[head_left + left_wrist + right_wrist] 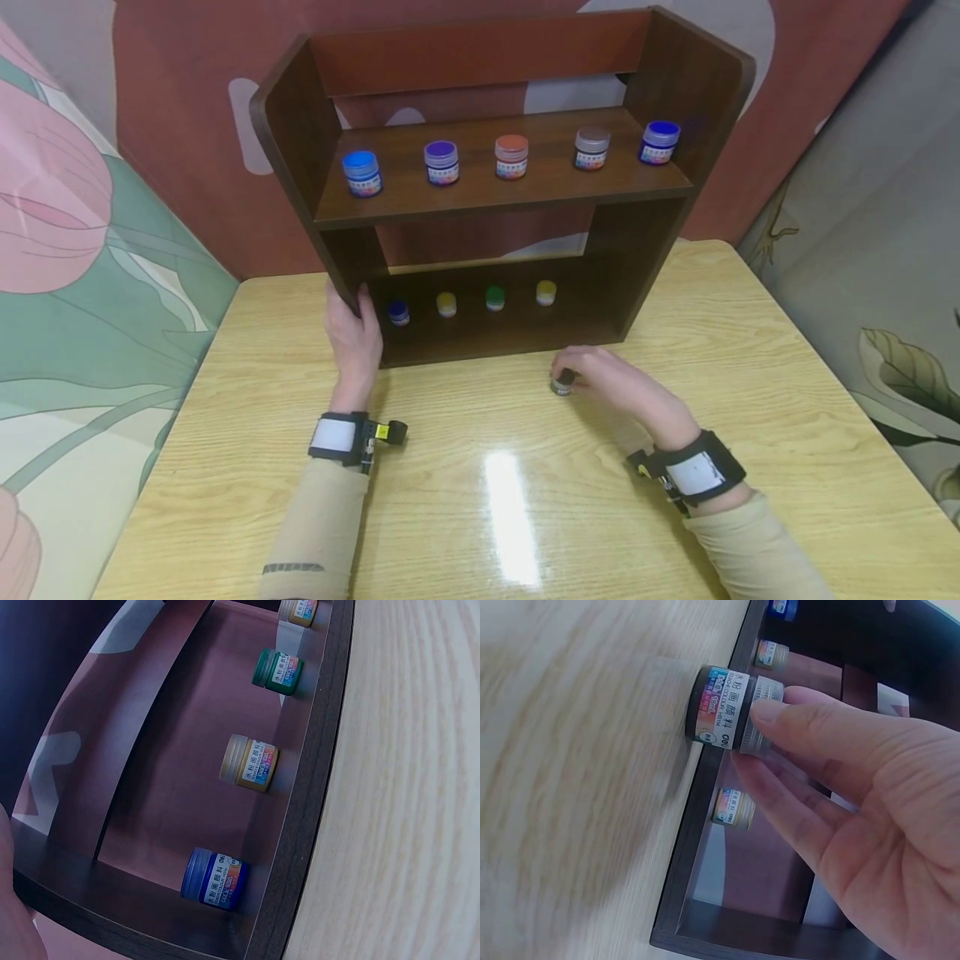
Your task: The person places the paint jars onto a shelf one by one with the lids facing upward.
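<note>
My right hand (611, 379) pinches a small dark paint jar (724, 709) by its clear ribbed lid, thumb on one side and fingers on the other. The jar is just in front of the shelf's bottom edge, close to the table; whether it touches the wood I cannot tell. My left hand (356, 337) grips the lower left side of the dark brown shelf (502, 208), with its thumb toward the front; the other fingers are mostly hidden behind the panel. Near that hand on the bottom board stands a dark blue paint jar (215, 880).
Also on the bottom board are a yellow jar (446, 305), a green jar (495, 299) and another yellow jar (546, 292). The upper board bears light blue (363, 174), purple (442, 162), orange (512, 157), brown-lidded (592, 148) and blue jars (659, 142). The shelf stands on a wooden table (435, 500).
</note>
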`<state>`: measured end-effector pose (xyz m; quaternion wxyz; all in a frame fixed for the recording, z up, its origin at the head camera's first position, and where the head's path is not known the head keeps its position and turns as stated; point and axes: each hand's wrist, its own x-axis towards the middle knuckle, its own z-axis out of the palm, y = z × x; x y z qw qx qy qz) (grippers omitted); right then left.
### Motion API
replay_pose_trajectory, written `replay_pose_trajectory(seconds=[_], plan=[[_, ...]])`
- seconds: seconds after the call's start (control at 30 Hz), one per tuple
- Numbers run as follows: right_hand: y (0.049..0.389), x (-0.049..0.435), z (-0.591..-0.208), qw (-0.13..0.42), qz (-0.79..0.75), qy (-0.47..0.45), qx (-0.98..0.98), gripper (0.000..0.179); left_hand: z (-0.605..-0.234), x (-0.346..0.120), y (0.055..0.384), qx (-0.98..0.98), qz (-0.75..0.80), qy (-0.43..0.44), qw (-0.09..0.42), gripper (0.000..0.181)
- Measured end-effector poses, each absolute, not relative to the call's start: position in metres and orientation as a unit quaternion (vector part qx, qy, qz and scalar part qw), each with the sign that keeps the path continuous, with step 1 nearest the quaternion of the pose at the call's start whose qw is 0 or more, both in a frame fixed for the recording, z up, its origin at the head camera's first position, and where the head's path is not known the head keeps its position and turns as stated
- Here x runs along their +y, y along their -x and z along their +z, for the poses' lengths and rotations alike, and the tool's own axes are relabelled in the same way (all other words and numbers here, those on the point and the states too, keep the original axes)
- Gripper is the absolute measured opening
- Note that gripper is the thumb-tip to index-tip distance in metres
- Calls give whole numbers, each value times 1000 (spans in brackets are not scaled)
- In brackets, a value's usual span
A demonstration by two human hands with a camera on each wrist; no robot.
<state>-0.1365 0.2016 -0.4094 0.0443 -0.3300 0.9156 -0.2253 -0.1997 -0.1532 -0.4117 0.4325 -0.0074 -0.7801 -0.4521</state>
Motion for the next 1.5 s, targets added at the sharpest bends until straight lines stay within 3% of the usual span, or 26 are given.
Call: replay_pose_trajectory(seconds=[0.4,1.5], plan=[[137,202,-411,38,-214,315,924,20,-412,-153,200,-780,-451,10,434,41],[148,211,-411,-72,-261,291,918,22,-411,-152,198,-780,-456,2,428,41]])
